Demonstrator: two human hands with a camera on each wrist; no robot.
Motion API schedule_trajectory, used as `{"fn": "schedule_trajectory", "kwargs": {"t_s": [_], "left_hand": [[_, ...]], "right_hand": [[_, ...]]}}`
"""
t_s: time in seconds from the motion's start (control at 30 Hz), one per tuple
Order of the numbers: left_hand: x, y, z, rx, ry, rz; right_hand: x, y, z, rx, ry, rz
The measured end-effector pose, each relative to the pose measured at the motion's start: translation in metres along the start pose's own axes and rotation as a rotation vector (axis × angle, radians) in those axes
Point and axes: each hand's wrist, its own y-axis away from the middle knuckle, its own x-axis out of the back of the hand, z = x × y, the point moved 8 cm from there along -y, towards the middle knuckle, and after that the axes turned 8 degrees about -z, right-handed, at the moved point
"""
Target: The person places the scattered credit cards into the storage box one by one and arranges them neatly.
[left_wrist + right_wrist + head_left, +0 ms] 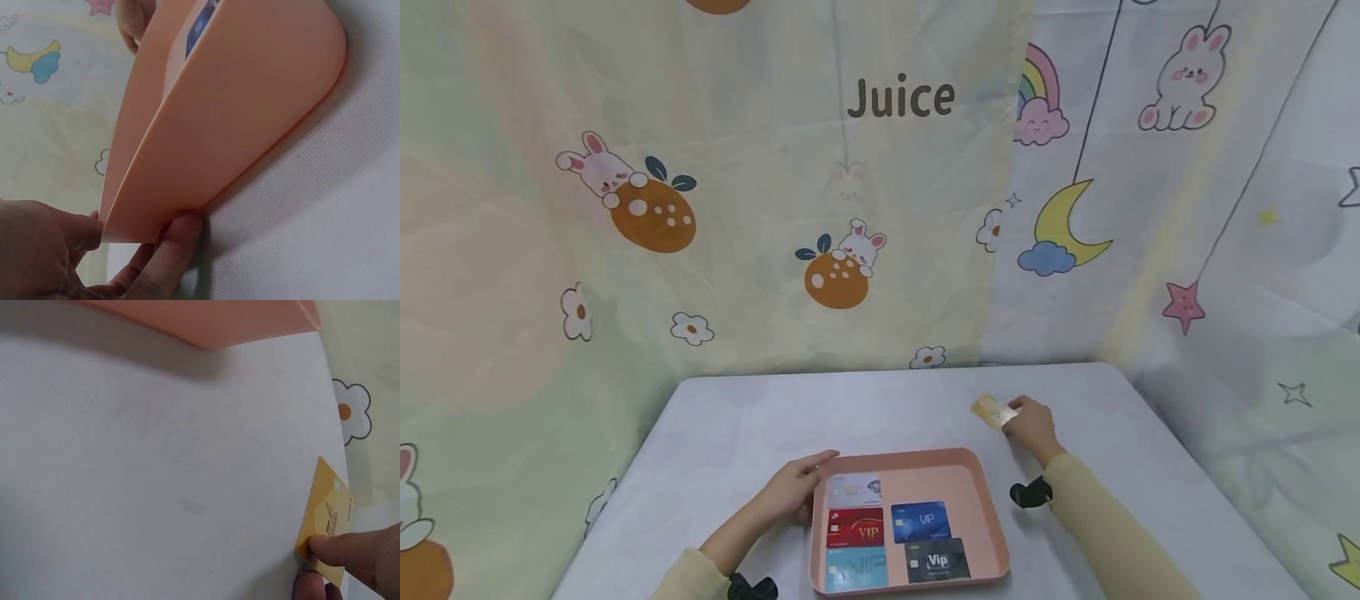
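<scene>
A pink tray (925, 459) lies on the white table, with several cards inside. My left hand (788, 492) grips the tray's far left corner; in the left wrist view its thumb (81, 231) is at the rim and a finger (175, 250) is against the outer wall. Beyond the tray to the right, my right hand (1032, 429) pinches a yellow card (992, 412). That card's printed face shows in the right wrist view, the thumb (340, 549) across its near end. Its far end points left, away from the hand.
On the tray's left side are a white card (853, 490), a red VIP card (854, 527) and a light blue card (856, 568). Right of them lie a blue VIP card (921, 522) and a black Vip card (937, 561). A patterned curtain (760, 208) hangs behind the table (760, 417).
</scene>
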Motion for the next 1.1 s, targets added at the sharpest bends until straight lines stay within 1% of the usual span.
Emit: {"fn": "schedule_trajectory", "kwargs": {"t_s": [0.1, 0.17, 0.23, 0.3, 0.4, 0.47, 0.5, 0.63, 0.73, 0.83, 0.97, 1.1], "left_hand": [[0.001, -0.001, 0.0, -0.001, -0.003, 0.006], [0.001, 0.0, 0.0, -0.002, -0.005, 0.005], [0.001, 0.0, 0.0, -0.004, -0.007, 0.006], [0.002, 0.0, 0.0, -0.004, -0.005, 0.01], [0.002, 0.0, 0.0, -0.007, -0.002, 0.013], [0.001, 0.0, 0.0, -0.007, 0.002, 0.011], [0.001, 0.0, 0.0, -0.009, 0.0, 0.008], [0.0, -0.001, 0.001, -0.01, -0.009, 0.003], [0.0, -0.001, 0.001, -0.008, -0.013, 0.0], [0.001, -0.001, 0.001, -0.008, -0.015, -0.001], [0.001, 0.0, 0.002, -0.009, -0.012, -0.004], [0.0, 0.0, 0.002, -0.006, -0.007, -0.014]], "right_hand": [[0.003, 0.002, 0.007, -0.022, -0.096, 0.013], [0.001, 0.001, 0.015, -0.068, -0.191, -0.004], [-0.002, 0.0, 0.024, -0.121, -0.326, -0.028], [-0.007, -0.002, 0.034, -0.181, -0.487, -0.051], [-0.013, -0.003, 0.046, -0.265, -0.724, -0.057], [-0.014, -0.001, 0.052, -0.305, -0.825, -0.049], [-0.014, 0.0, 0.053, -0.316, -0.858, -0.042], [-0.011, 0.006, 0.051, -0.328, -0.934, -0.012], [-0.008, 0.011, 0.045, -0.336, -0.955, -0.002], [-0.007, 0.016, 0.036, -0.325, -0.977, -0.022], [-0.007, 0.022, 0.024, -0.287, -1.004, -0.074], [-0.007, 0.028, 0.011, -0.255, -1.012, -0.11]]}}
